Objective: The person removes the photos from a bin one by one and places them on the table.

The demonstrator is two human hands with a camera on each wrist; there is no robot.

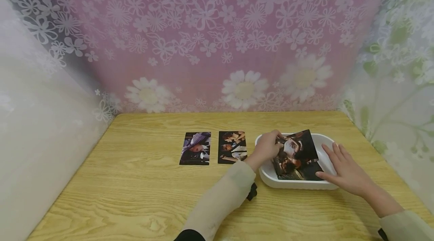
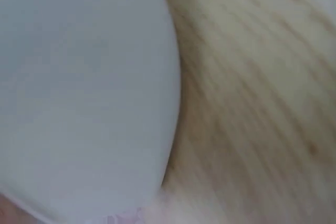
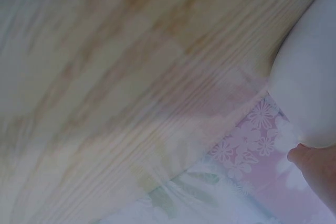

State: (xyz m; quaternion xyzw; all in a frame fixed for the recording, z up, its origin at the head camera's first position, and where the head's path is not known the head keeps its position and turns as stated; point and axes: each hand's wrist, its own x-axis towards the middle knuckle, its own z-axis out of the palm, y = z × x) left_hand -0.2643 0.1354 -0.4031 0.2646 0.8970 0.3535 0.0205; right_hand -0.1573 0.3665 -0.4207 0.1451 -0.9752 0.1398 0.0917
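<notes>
From the head camera I see my left hand (image 1: 268, 146) pinching the top left edge of a dark glossy photo print (image 1: 296, 155) that lies tilted in the white oval plastic tray (image 1: 291, 184), while my right hand (image 1: 342, 167) rests flat, fingers straight, on the tray's right rim. Two more dark photo cards (image 1: 213, 148) lie side by side on the pale wooden table (image 1: 135, 188). Both wrist views are blurred, showing only white tray (image 2: 79, 87) wall beside wood grain (image 3: 131, 77).

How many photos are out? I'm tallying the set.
3: two photos lie flat on the table at and; one in the white tray. Others may hide beneath it.
</notes>
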